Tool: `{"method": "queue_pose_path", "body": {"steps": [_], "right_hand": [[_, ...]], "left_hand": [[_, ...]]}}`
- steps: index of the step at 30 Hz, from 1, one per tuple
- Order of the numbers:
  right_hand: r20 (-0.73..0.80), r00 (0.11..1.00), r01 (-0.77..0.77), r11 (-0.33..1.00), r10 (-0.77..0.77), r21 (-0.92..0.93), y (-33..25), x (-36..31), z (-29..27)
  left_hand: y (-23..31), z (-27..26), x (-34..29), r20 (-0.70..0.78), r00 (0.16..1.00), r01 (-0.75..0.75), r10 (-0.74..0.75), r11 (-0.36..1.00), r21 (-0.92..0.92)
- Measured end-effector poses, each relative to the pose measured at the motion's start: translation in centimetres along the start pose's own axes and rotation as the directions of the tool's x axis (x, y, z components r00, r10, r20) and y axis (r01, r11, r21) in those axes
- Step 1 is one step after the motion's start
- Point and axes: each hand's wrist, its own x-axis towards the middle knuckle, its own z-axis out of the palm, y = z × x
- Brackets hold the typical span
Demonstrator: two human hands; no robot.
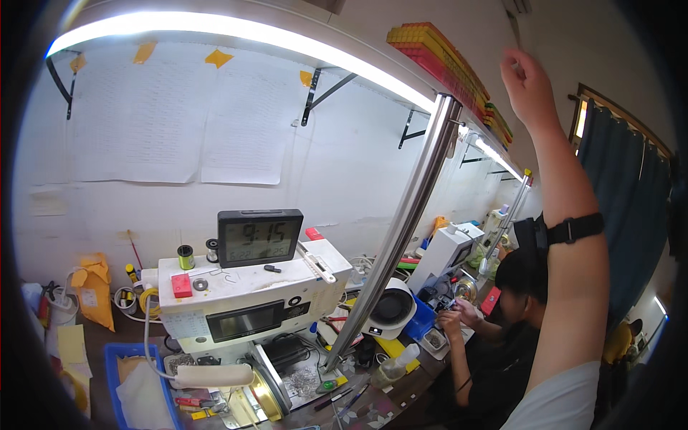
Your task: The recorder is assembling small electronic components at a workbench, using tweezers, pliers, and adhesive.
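Observation:
My right hand (528, 86) is raised high on the right side of the head view, my bare arm stretched up past the shelf and a black strap (575, 228) around it. Its fingers are curled together; what they hold, if anything, I cannot make out. Just above the fingertips a thin pale strip (513, 27) hangs from a fixture at the upper edge. To the left of the hand, stacked red and yellow plastic bins (444, 61) lie on the shelf over the light. My left hand is out of view.
Below stands a white bench machine (322, 294) with a black digital clock (259, 239) on top. A metal post (401, 215) rises beside it. A blue tray (118, 387) sits lower left. Another person (512, 315) works at the bench, under my arm. A dark curtain (623, 179) hangs right.

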Motion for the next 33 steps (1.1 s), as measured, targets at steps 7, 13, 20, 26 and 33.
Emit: {"method": "queue_pose_path", "body": {"steps": [7,13,20,26,33], "right_hand": [[-0.044,0.942,0.334,0.927,-0.332,0.172,-4.3,-3.0,-3.5],[0.151,0.958,0.211,0.958,-0.242,0.195,-14.3,-1.9,-7.7],[-0.039,0.914,0.389,0.846,-0.403,0.364,-27.0,2.2,-7.6],[0.126,0.961,0.228,0.963,-0.246,0.142,-34.6,4.6,-0.8],[0.25,0.967,0.02,0.994,-0.047,0.111,-36.7,7.0,4.3]], "left_hand": [[4.3,-2.2,-0.9,-0.036,0.999,-0.032,0.035,0.996,0.083],[7.0,-3.1,-1.0,-0.084,0.994,-0.051,0.063,0.989,0.137],[6.7,-4.3,-4.7,-0.098,0.993,-0.044,0.059,0.987,0.153],[6.8,-6.2,-7.0,-0.232,0.972,0.003,0.033,0.988,0.155],[6.0,-7.7,-10.3,-0.301,0.952,0.106,-0.057,0.983,0.149]]}}
